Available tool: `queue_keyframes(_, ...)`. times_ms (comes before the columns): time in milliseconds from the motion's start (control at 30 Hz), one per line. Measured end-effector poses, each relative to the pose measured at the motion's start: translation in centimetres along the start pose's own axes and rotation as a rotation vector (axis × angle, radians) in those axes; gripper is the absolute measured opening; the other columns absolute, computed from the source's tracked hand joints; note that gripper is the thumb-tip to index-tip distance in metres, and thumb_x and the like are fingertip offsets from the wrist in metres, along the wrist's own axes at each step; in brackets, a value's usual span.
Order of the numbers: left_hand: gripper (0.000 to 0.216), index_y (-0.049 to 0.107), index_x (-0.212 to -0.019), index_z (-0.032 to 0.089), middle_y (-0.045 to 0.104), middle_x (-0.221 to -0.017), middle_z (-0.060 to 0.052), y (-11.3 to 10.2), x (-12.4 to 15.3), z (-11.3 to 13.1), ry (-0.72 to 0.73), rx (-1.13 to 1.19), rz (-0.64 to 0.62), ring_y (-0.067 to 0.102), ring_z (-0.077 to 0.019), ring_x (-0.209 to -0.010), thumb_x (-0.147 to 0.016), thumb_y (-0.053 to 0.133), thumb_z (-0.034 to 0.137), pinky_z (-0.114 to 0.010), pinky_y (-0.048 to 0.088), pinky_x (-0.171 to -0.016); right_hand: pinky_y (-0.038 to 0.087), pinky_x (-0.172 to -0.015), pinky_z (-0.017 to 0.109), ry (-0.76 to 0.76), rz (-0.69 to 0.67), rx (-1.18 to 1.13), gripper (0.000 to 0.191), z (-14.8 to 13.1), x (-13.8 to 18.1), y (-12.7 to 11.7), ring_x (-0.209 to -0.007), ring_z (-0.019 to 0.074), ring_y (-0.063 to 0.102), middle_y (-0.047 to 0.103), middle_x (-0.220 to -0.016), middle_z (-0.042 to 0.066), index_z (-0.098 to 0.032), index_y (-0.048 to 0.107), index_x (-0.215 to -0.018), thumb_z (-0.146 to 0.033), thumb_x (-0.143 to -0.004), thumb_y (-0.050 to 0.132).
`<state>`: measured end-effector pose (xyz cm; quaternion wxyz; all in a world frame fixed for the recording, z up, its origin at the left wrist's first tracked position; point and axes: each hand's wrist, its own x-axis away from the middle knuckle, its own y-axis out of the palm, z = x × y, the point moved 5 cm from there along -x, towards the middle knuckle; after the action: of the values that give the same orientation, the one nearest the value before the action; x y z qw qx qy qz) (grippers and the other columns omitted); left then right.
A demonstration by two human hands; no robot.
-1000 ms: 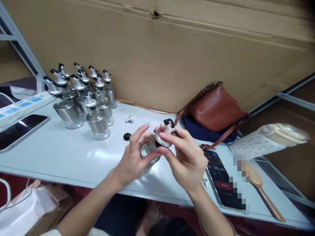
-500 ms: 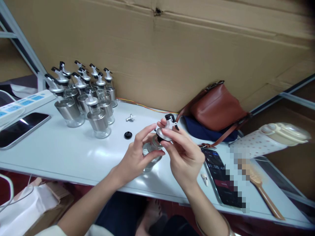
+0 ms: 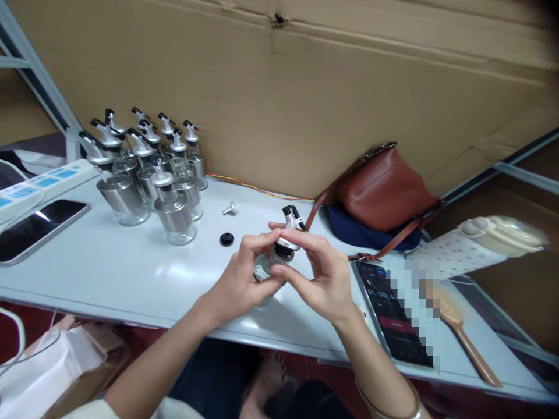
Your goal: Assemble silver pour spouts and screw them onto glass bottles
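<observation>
A clear glass bottle (image 3: 262, 269) stands near the table's front edge, with my left hand (image 3: 231, 285) curled around it. In its mouth sits a silver pourer spout (image 3: 289, 237) with a black lever, and part of the black stopper shows above the glass. My right hand (image 3: 327, 279) is closed on the pourer, fingers at the silver collar and thumb by the bottle neck. The left fingertips also reach the collar. Behind my hands lie a black stopper (image 3: 227, 239) and a small silver spout piece (image 3: 231, 208).
Several bottles with pourers (image 3: 174, 215) stand at the left, near a phone (image 3: 43, 230) and a power strip (image 3: 52, 180). On the right are a brown bag (image 3: 384, 192), another phone (image 3: 388, 314), a dotted flask (image 3: 458, 253) and a wooden brush (image 3: 471, 349). Cardboard (image 3: 262, 105) backs the table.
The pourer has moved left and down from a tilt beside the bottle mouth to a more upright seat in it. My right hand has come closer to my left.
</observation>
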<state>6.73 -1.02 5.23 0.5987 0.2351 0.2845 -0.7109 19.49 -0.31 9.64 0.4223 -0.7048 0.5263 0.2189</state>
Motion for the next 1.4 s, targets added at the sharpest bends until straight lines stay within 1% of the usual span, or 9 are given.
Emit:
queue_keyframes(233, 0.04, 0.048, -0.112, 0.028, 0.06, -0.118, -0.005, -0.4, -1.3, 0.8, -0.125, 0.129, -0.02, 0.06, -0.0188, -0.112, -0.079, 0.067, 0.014, -0.032, 0.051, -0.091, 0.059, -0.08, 0.031, -0.046, 0.029, 0.063, 0.045, -0.3, -0.2, -0.3, -0.098, 0.0204, 0.07, 0.072, -0.109, 0.007, -0.027, 0.059, -0.123, -0.022, -0.08, 0.072)
queue_keyframes(400, 0.033, 0.049, -0.106, 0.026, 0.061, -0.114, -0.006, -1.0, -1.9, 1.2, -0.155, 0.108, -0.062, 0.066, -0.0169, -0.097, -0.08, 0.069, 0.02, -0.032, 0.054, -0.085, 0.059, -0.07, 0.027, -0.069, 0.017, 0.1, 0.045, -0.4, -0.2, -0.3, -0.081, 0.017, 0.071, 0.073, -0.105, 0.006, -0.028, 0.059, -0.124, -0.024, -0.081, 0.071)
queue_keyframes(533, 0.031, 0.05, -0.1, 0.026, 0.063, -0.105, -0.003, -1.2, -2.5, 1.7, -0.097, 0.131, -0.086, 0.06, -0.02, -0.115, -0.079, 0.07, 0.016, -0.029, 0.054, -0.087, 0.059, -0.067, 0.027, -0.091, 0.008, 0.121, 0.042, -0.7, -0.4, -0.3, -0.08, 0.0174, 0.071, 0.073, -0.103, 0.007, -0.027, 0.059, -0.124, -0.026, -0.083, 0.069)
queue_keyframes(633, 0.031, 0.052, -0.098, 0.026, 0.062, -0.098, -0.001, -1.3, -2.8, 1.9, -0.086, 0.143, -0.081, 0.06, -0.0206, -0.117, -0.077, 0.071, 0.014, -0.027, 0.056, -0.084, 0.06, -0.069, 0.029, -0.108, 0.006, 0.145, 0.04, -0.8, -0.5, -0.3, -0.084, 0.0189, 0.072, 0.074, -0.102, 0.006, -0.028, 0.059, -0.124, -0.026, -0.085, 0.067)
queue_keyframes(800, 0.029, 0.052, -0.094, 0.026, 0.065, -0.098, -0.002, -1.3, -2.9, 1.7, -0.1, 0.155, -0.071, 0.063, -0.0207, -0.111, -0.076, 0.072, 0.015, -0.027, 0.057, -0.081, 0.057, -0.086, 0.036, -0.088, -0.001, 0.084, 0.041, -0.5, -0.2, -0.2, -0.101, 0.0215, 0.068, 0.072, -0.107, 0.006, -0.029, 0.058, -0.124, -0.019, -0.085, 0.066)
queue_keyframes(967, 0.027, 0.051, -0.089, 0.024, 0.065, -0.098, -0.001, -1.3, -2.7, 1.6, -0.126, 0.191, -0.051, 0.069, -0.0155, -0.09, -0.075, 0.073, 0.016, -0.024, 0.056, -0.073, 0.057, -0.086, 0.037, -0.018, -0.007, 0.006, 0.041, 0.0, 0.2, 0.2, -0.107, 0.0221, 0.065, 0.069, -0.113, 0.007, -0.03, 0.058, -0.123, -0.015, -0.086, 0.064)
queue_keyframes(1067, 0.025, 0.049, -0.08, 0.022, 0.061, -0.085, 0.002, -1.3, -2.6, 1.5, -0.154, 0.163, -0.03, 0.065, -0.0113, -0.074, -0.074, 0.073, 0.017, -0.021, 0.054, -0.066, 0.058, -0.085, 0.036, -0.059, -0.006, 0.027, 0.033, -0.3, 0.1, 0.4, -0.107, 0.0224, 0.066, 0.069, -0.114, 0.007, -0.027, 0.063, -0.113, -0.01, -0.086, 0.06)
queue_keyframes(1267, 0.021, 0.049, -0.079, 0.021, 0.063, -0.088, -0.001, -1.2, -2.6, 1.4, -0.17, 0.141, -0.049, 0.066, -0.0149, -0.083, -0.075, 0.068, 0.012, -0.026, 0.053, -0.074, 0.06, -0.079, 0.04, -0.218, 0.142, 0.162, 0.034, -0.3, 0.7, 0.7, -0.098, 0.0271, 0.07, 0.073, -0.095, 0.009, -0.023, 0.062, -0.111, -0.01, -0.08, 0.062)
queue_keyframes(1400, 0.019, 0.048, -0.075, 0.021, 0.063, -0.075, 0.0, -1.3, -2.5, 1.3, -0.172, 0.101, -0.054, 0.064, -0.0149, -0.074, -0.075, 0.066, 0.014, -0.027, 0.052, -0.069, 0.062, -0.075, 0.04, -0.251, 0.217, 0.191, 0.037, -0.1, 1.3, 1.2, -0.097, 0.0283, 0.07, 0.073, -0.101, 0.01, -0.023, 0.061, -0.114, -0.01, -0.079, 0.062)
